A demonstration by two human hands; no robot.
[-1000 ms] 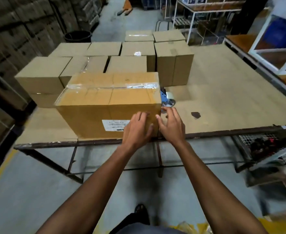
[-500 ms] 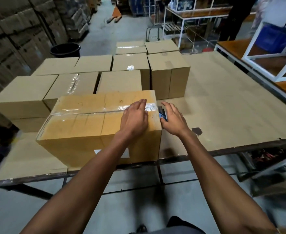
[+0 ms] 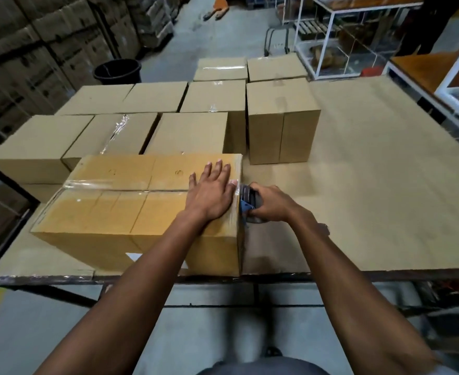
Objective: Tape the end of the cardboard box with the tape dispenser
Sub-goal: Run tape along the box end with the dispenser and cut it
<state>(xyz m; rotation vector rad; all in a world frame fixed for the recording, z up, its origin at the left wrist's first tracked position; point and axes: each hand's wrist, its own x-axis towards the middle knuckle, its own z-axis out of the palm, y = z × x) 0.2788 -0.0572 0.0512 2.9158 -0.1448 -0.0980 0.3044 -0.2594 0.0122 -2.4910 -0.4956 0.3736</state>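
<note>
Taping is under way at the box's right end: judged from how things lie, the strip along the top seam is being carried over the edge and down the end face. The next move calls for a steady downward pull with the dispenser kept against the cardboard, then a tilt to cut the tape, while the other hand holds the box from sliding.

The right hand (image 3: 273, 204) has its fingers curled shut around the tape dispenser (image 3: 247, 205), whose blue and dark body shows just beyond the knuckles, pressed to the upper part of the end face. How the blade sits cannot be told. The left hand (image 3: 213, 192) lies flat, fingers (image 3: 217, 170) spread and straight, palm down on the top of the cardboard box (image 3: 130, 209), gripping nothing; its outer edge is right at the corner, just beside the dispenser, over the clear tape (image 3: 93, 184) that runs away from the fingers along the seam.

Outward from both hands, the box stands at the near edge of the table (image 3: 371, 185). Beyond the left fingertips sit other boxes (image 3: 193, 133) in rows, one taller carton (image 3: 282, 117) close past the dispenser.
</note>
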